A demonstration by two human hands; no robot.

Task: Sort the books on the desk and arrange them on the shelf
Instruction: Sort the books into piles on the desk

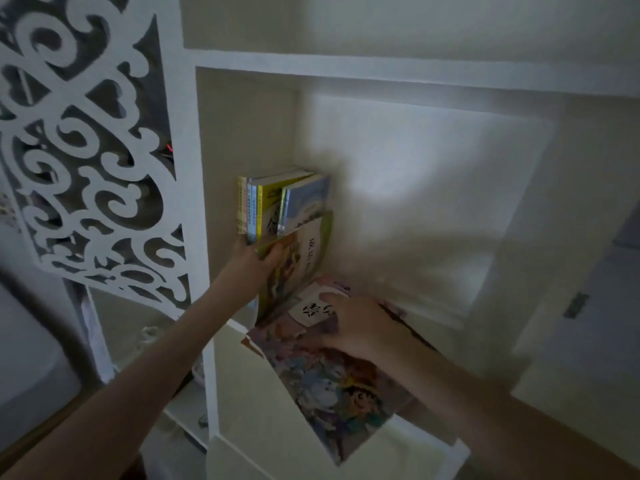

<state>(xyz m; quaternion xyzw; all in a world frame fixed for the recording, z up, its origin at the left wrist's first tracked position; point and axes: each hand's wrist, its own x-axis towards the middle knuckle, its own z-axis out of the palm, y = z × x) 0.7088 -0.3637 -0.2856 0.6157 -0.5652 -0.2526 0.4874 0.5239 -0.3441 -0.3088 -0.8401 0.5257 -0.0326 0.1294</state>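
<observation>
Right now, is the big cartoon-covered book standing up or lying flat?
Lying flat: the big book has its cover facing up, with the right hand resting on top.

- We'd say the shelf (pixel 346 64) across the middle of the frame is white-coated board, smooth and matt.
- Cut-out panel (pixel 138 64), upper left: same smooth white board to us.
- Upright books (pixel 277 209): paper covers, slight sheen.
- Big picture book (pixel 332 382), lower middle: glossy paper cover.

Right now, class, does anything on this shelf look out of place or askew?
Yes. The big picture book lies cover-up under the right hand, jutting past the shelf front, while the small books stand upright.
</observation>
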